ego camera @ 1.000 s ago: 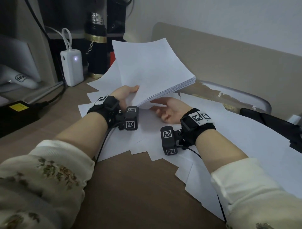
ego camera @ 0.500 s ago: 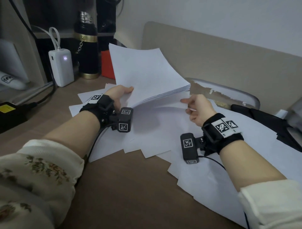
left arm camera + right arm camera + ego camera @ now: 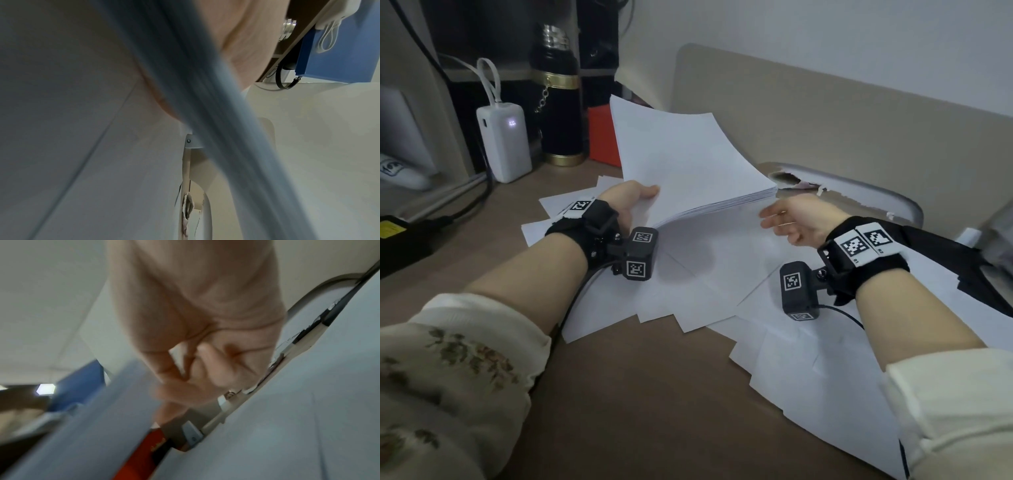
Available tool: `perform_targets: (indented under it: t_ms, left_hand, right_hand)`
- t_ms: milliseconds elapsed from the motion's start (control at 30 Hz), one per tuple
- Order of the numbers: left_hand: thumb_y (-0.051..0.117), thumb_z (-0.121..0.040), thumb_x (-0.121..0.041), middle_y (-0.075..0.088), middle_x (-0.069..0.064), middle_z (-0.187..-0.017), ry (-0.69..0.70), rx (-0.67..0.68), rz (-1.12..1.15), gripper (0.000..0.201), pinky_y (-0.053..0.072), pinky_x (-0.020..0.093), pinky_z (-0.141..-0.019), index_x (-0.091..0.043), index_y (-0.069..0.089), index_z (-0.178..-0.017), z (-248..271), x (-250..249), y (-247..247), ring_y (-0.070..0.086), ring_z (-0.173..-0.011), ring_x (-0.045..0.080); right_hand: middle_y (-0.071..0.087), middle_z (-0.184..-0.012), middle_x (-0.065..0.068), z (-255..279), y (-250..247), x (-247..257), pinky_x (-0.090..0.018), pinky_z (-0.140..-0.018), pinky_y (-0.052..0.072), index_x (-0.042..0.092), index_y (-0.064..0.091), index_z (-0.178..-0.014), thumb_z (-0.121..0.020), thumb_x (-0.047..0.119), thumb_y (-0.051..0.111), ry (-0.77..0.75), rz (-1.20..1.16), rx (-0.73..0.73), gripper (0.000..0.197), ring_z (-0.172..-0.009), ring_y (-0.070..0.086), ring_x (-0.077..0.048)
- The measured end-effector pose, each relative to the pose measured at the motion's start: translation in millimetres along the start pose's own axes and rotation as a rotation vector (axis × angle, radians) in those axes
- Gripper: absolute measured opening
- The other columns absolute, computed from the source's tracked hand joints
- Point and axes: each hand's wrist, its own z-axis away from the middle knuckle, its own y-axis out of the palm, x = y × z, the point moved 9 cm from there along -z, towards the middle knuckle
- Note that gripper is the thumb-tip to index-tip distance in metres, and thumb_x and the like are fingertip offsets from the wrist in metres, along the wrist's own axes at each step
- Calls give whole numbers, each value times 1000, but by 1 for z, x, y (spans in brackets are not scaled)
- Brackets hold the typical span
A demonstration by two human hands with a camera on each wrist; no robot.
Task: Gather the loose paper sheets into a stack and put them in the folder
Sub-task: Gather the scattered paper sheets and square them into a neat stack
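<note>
At the far left of the brown wooden counter (image 3: pixel 661 394) stood a white power bank (image 3: pixel 505 142) and a black flask with gold bands (image 3: pixel 560 113), neither touched. Just right of them, the left hand (image 3: pixel 631 202) pinched the near left corner of the thick stack of white paper sheets (image 3: pixel 688 164), thumb on top and fingers underneath, holding it tilted up off the counter as it had a second before. Beneath and around it, loose white sheets (image 3: pixel 722 274) lay fanned across the counter, ungathered. Further right, the right hand (image 3: pixel 796 222) had come out from under the stack, where it had been a second earlier, and hovered just beside the stack's right edge, fingers relaxed and holding nothing. That left the stack carried by the left hand alone, so the right was probably free to collect another loose sheet. At the far right, a dark flat object (image 3: pixel 962 270) lay half under paper; whether it was the folder could not be told.
</note>
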Motion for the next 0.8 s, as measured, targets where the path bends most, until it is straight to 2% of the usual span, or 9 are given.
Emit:
perform_targets:
  t_ms: [100,167,233,300,367,433,467,633,800]
  left_hand:
    - [75,-78,-31,66,7,-120,-12,-13,-19,51,44,45,-100,-8,62,-121,-4,1,-5,62,-109,31]
    - [80,-65,-35,65,8,-121,-11,-31,-18,66,44,47,-99,-9,61,-122,-28,4,-16,62,-108,34]
    - [81,-61,-37,64,9,-123,-14,-55,-20,68,42,47,-100,-8,61,-121,-33,5,-20,60,-110,34]
    - [78,-71,-35,61,9,-130,-21,-53,1,61,38,47,-105,-8,61,-123,-18,2,-13,56,-116,34]
    - [65,-89,-32,51,8,-141,-24,-8,4,49,30,44,-113,-8,56,-131,0,0,0,46,-131,31]
    - [54,-98,-31,39,6,-151,-29,28,9,48,18,38,-118,-8,48,-139,3,1,7,32,-141,25]
    - [53,-98,-31,37,5,-152,-30,33,20,49,16,38,-116,-8,46,-141,3,1,8,29,-142,24]
    - [68,-86,-34,47,4,-145,-28,-22,48,57,27,41,-101,-8,52,-134,-10,0,-2,40,-132,27]
    - [60,-93,-35,34,5,-154,-25,64,-8,52,15,38,-116,-12,49,-139,-6,-1,8,28,-143,24]
  right_hand:
    - [65,-106,-3,-23,-9,-10,-30,-74,40,11,60,-119,-94,19,52,39,123,-87,28,-91,58,-16]
    - [54,-131,-6,-30,-6,-18,-37,-95,39,17,53,-131,-94,29,56,93,295,-36,39,-119,50,-23]
    - [47,-137,-5,-32,0,-23,-40,-104,35,22,48,-136,-93,36,57,134,396,27,46,-132,40,-26]
    - [49,-126,-3,-31,3,-25,-37,-95,41,21,55,-124,-91,33,61,144,370,38,35,-121,47,-21]
    - [53,-100,0,-28,4,-24,-26,-69,45,19,60,-96,-90,27,65,155,303,22,11,-86,53,-16]
    - [50,-80,1,-24,7,-25,-16,-45,39,18,57,-81,-89,22,66,174,309,32,13,-61,47,-13]
    - [47,-73,1,-21,10,-25,-14,-40,35,17,55,-79,-88,22,68,180,324,45,16,-53,44,-12]
    - [41,-61,-1,-19,18,-15,-24,-50,32,15,47,-73,-85,26,72,118,506,71,29,-50,34,-14]
    - [42,-74,-2,-14,2,-4,-26,-59,38,17,45,-80,-95,17,56,10,360,-67,18,-60,39,-15]
